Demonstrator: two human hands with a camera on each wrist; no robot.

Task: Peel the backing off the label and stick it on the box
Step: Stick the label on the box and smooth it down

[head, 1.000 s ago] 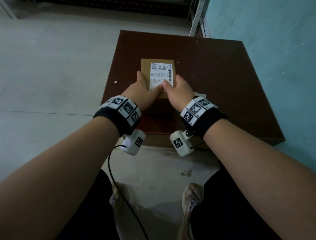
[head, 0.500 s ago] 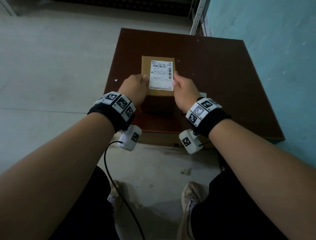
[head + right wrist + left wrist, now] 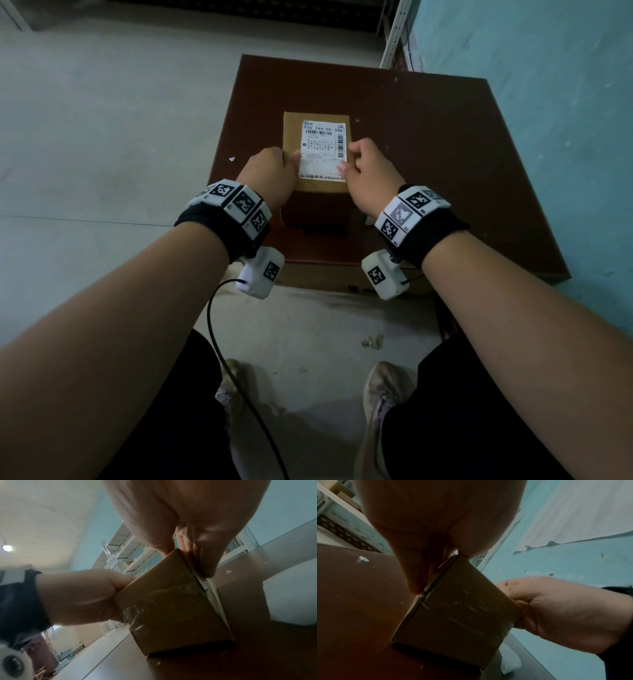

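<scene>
A brown cardboard box [image 3: 291, 130] stands on the dark brown table [image 3: 445, 171]. On its top lies a white printed shipping label [image 3: 323, 144]. My left hand [image 3: 270, 171] clasps the box's left top edge, thumb on the label's near left corner, fingers [image 3: 418, 577] down the left side. My right hand [image 3: 366, 168] clasps the right top edge the same way, thumb on the label's near right corner, fingers [image 3: 204, 563] down the right side. The wrist views show the taped front of the box [image 3: 457, 615] [image 3: 171, 608]; the label is hidden there.
A crumpled white paper [image 3: 510, 660] lies on the table by my right wrist. A small white scrap [image 3: 232, 159] sits near the table's left edge. A blue wall [image 3: 548, 102] runs close along the right, with a shelf post [image 3: 394, 34] behind.
My thumbs were together at the middle of the label's near edge. They have slid apart, and each hand now sits at its own side of the box.
</scene>
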